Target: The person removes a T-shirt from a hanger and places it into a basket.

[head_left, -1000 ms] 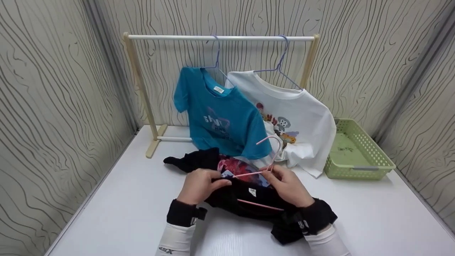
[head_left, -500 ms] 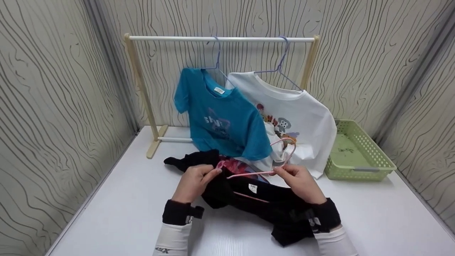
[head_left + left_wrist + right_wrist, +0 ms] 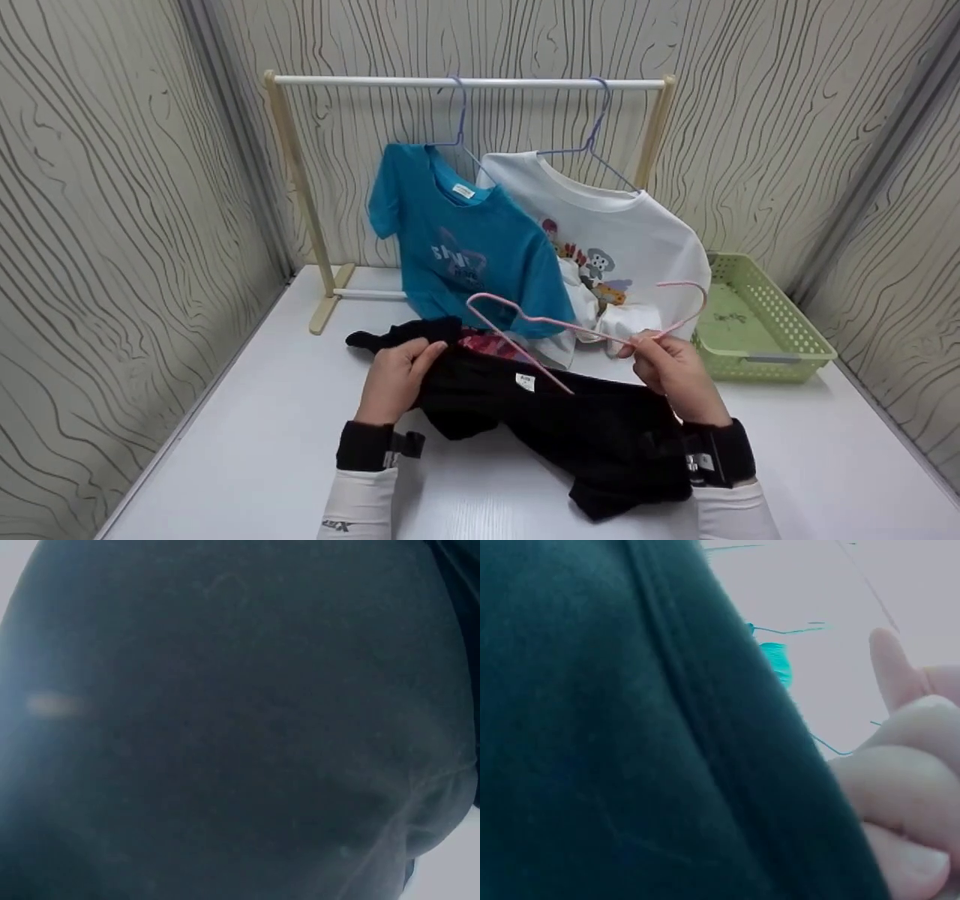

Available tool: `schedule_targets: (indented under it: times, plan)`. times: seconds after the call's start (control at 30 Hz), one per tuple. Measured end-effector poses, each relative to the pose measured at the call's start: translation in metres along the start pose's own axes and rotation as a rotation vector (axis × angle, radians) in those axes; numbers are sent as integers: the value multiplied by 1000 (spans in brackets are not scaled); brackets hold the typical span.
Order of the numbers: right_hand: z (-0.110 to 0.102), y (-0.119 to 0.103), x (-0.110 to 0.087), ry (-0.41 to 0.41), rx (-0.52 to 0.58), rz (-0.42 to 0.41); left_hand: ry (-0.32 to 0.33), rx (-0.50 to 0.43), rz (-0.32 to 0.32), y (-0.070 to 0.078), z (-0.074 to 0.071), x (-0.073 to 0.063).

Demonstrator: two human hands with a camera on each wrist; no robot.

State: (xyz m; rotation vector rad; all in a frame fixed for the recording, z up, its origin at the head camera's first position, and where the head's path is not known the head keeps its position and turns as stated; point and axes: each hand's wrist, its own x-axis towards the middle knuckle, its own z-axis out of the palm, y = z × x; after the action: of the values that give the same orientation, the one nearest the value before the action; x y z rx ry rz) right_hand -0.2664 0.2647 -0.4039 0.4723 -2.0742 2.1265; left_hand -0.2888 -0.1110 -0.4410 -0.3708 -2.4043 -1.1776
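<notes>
A black shirt with a white neck label and a red patterned patch is spread between the hands. My left hand grips its left shoulder, with the thumb on top. My right hand pinches a pink wire hanger near the base of its hook. One rounded end of the hanger stands out above the shirt; its lower bar slants to the neckline and drops out of sight. Black cloth fills most of the left wrist view. Beside the curled right fingers runs the shirt's edge.
Behind the shirt stands a wood-and-white rack. A blue T-shirt and a white shirt hang from it on purple hangers. At the right sits a green perforated basket. All this is on a white table.
My right hand has moved right, drawing the pink hanger's left end out of the black shirt's neck and tilting its hook to the right. My left hand has shifted slightly left, gripping cloth.
</notes>
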Motion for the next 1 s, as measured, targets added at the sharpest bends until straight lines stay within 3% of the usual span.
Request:
schedule_targets:
  times: [0.23, 0.4, 0.47, 0.67, 0.8, 1.0]
  plan:
    - [-6, 3, 2, -38, 312, -248, -41, 11, -27, -3, 11, 0]
    - [-8, 5, 4, -3, 524, -373, -39, 39, -67, -7, 19, 1]
    - [-8, 4, 4, 20, 600, -392, -44, 51, -84, -9, 21, 1]
    - [-14, 0, 1, 10, 1028, -391, -46, 80, -136, -15, 23, 1]
    - [-23, -3, -2, 48, 1242, -404, -49, 108, -182, -20, 23, 1]
    - [-31, -8, -6, 57, 1457, -381, -63, 139, -222, -28, 25, 1]
